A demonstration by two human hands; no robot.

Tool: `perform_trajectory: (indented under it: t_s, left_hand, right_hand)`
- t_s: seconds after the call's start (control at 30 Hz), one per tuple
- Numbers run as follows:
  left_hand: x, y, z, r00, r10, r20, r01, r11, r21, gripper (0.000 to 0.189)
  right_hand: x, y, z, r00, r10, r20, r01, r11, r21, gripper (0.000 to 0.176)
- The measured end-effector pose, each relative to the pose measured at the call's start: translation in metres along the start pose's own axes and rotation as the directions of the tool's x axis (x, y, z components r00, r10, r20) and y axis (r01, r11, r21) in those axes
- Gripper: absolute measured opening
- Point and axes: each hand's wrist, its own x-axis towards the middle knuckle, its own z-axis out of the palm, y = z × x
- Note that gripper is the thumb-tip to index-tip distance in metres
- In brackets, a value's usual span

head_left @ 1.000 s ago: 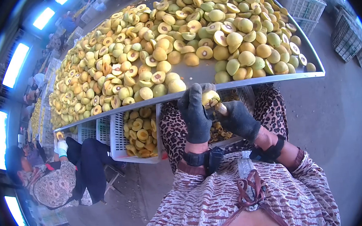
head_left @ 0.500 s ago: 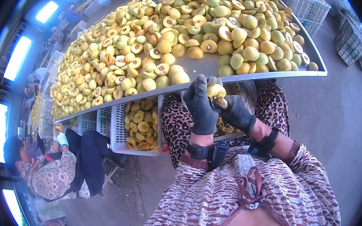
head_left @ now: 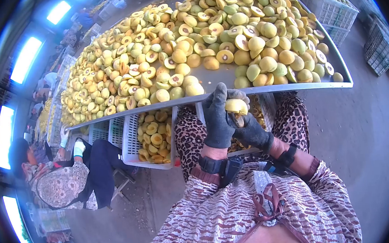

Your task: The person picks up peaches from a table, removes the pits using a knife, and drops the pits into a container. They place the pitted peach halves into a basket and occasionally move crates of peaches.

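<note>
My left hand, in a dark grey glove, is closed around a yellow peach half just in front of the tray's near edge. My right hand, gloved alike, is closed just below the fruit on a short pale-handled tool. Fingers and fruit hide the working end of this tool. Beyond my hands, a metal tray bears a heap of halved peaches, several with dark red pits or pit hollows facing up.
Under the tray, a white crate holds peach halves, and another container with fruit pieces sits between my knees. A seated co-worker in white gloves is at the left. Plastic crates stand at the upper right.
The peach half in my left hand has turned and sits slightly lower, with more of its rounded side showing. My right hand has lowered slightly. The co-worker's hands have moved apart, one to the tray edge.
</note>
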Motion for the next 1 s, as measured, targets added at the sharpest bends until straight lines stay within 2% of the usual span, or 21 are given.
perform_trajectory:
  t_s: [0.03,0.1,0.17,0.23,0.27,0.3,0.37,0.43,0.5,0.57,0.63,0.67,0.73,0.77,0.8,0.83,0.87,0.9,0.93,0.97,1.0]
  left_hand:
    - [0.000,0.003,0.003,1.000,0.004,0.006,-0.004,1.000,0.007,0.046]
    - [0.001,0.013,0.014,0.994,0.089,0.061,-0.103,0.950,0.295,0.052]
    - [0.001,0.011,0.026,0.961,0.266,0.074,-0.271,0.855,0.442,0.042]
    - [0.000,0.016,0.026,0.871,0.401,0.283,-0.490,0.728,0.480,0.037]
    - [-0.003,0.018,0.025,0.903,0.306,0.303,-0.422,0.766,0.485,0.042]
    - [-0.006,0.019,0.025,0.905,0.301,0.300,-0.417,0.763,0.494,0.042]
    - [-0.015,0.025,0.025,0.981,-0.048,0.189,0.025,0.992,0.122,0.043]
    - [-0.018,0.029,0.013,0.995,-0.027,0.100,0.024,0.999,0.037,0.049]
    - [-0.024,0.045,0.004,0.989,0.111,0.098,-0.114,0.993,0.027,0.050]
    - [-0.035,0.060,-0.005,0.979,0.095,0.179,-0.088,0.995,-0.049,0.050]
    - [-0.043,0.077,-0.010,0.980,0.023,0.199,-0.005,0.996,-0.089,0.049]
    - [-0.046,0.082,-0.010,0.994,-0.023,0.103,0.038,0.989,-0.142,0.049]
    - [-0.043,0.094,-0.027,0.996,0.018,-0.088,-0.027,0.995,-0.101,0.050]
    - [-0.038,0.098,-0.059,0.988,0.058,-0.141,-0.071,0.994,-0.085,0.051]
    - [-0.038,0.103,-0.095,0.946,0.102,-0.308,-0.029,0.972,0.232,0.050]
    - [-0.037,0.105,-0.131,0.873,0.196,-0.447,0.070,0.857,0.511,0.049]
    - [-0.030,0.097,-0.168,0.873,0.198,-0.445,0.063,0.860,0.507,0.049]
    - [-0.022,0.087,-0.204,0.854,0.430,-0.292,0.098,0.418,0.903,0.045]
    - [-0.012,0.078,-0.222,0.843,0.536,-0.032,0.143,-0.166,0.976,0.042]
    - [0.007,0.068,-0.205,0.836,0.548,0.028,0.028,-0.094,0.995,0.036]
    - [0.022,0.056,-0.187,0.893,0.449,0.043,-0.015,-0.065,0.998,0.033]
  right_hand:
    - [0.000,0.000,-0.003,0.999,-0.016,0.050,0.016,1.000,0.008,0.027]
    - [-0.006,-0.038,-0.005,0.942,0.302,0.148,-0.323,0.934,0.153,0.035]
    - [-0.011,-0.040,-0.008,0.936,0.313,0.162,-0.343,0.916,0.208,0.038]
    - [-0.014,-0.024,-0.003,0.996,-0.049,0.069,0.031,0.972,0.233,0.042]
    - [-0.022,-0.014,-0.015,0.955,0.136,0.263,-0.231,0.900,0.371,0.045]
    - [-0.023,-0.002,-0.023,0.954,0.136,0.268,-0.234,0.895,0.379,0.045]
    - [-0.016,-0.003,-0.021,0.885,0.050,0.463,-0.186,0.950,0.253,0.051]
    - [-0.013,-0.033,-0.008,0.886,0.051,0.461,-0.252,0.888,0.385,0.044]
    - [-0.007,-0.049,0.007,0.905,0.051,0.422,-0.145,0.970,0.194,0.048]
    - [0.005,-0.043,0.030,0.890,-0.369,0.267,0.339,0.928,0.152,0.056]
    - [0.007,-0.022,0.036,0.822,-0.189,0.537,0.099,0.977,0.191,0.038]
    - [0.009,-0.029,0.036,0.819,-0.182,0.544,0.075,0.974,0.213,0.038]
    - [0.021,-0.052,0.026,0.720,-0.167,0.674,0.330,0.936,-0.121,0.022]
    - [0.019,-0.049,0.018,0.763,-0.272,0.586,0.378,0.924,-0.063,0.015]
    - [0.015,-0.037,0.004,0.788,-0.259,0.558,0.318,0.948,-0.008,0.013]
    - [0.004,-0.019,-0.011,0.884,-0.088,0.459,0.115,0.993,-0.029,0.013]
    - [-0.001,0.005,-0.032,0.919,0.109,0.378,0.002,0.959,-0.283,0.019]
    - [-0.010,0.019,-0.053,0.889,0.309,0.338,0.047,0.673,-0.738,0.019]
    - [-0.015,0.027,-0.064,0.869,0.458,0.189,0.113,0.188,-0.976,0.019]
    - [-0.011,0.032,-0.064,0.871,0.456,0.181,0.111,0.174,-0.978,0.019]
    - [-0.008,0.036,-0.064,0.906,0.388,0.171,0.043,0.318,-0.947,0.019]
